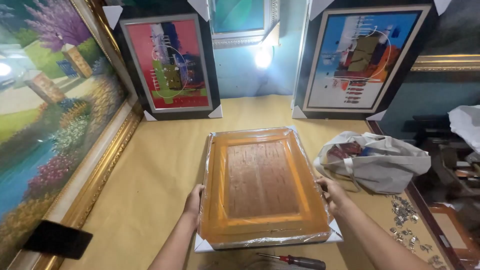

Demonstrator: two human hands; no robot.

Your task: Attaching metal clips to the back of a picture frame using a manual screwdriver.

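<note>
Nearest me a red-handled screwdriver (299, 261) lies on the brown paper-covered table (150, 175), just below the frame. My left hand (193, 201) and right hand (331, 194) press flat against the two side edges of the orange wrapped frame (262, 185), fingers loosely open, steadying it face down at the table's middle; whether my fingertips curl under it, I cannot tell. Both forearms angle inward from below. Right of the frame sits a grey cloth bag (380, 162), with small metal clips (407, 222) scattered near it. Beyond, a red abstract painting (170, 65) and a blue abstract painting (362, 57) lean upright.
</note>
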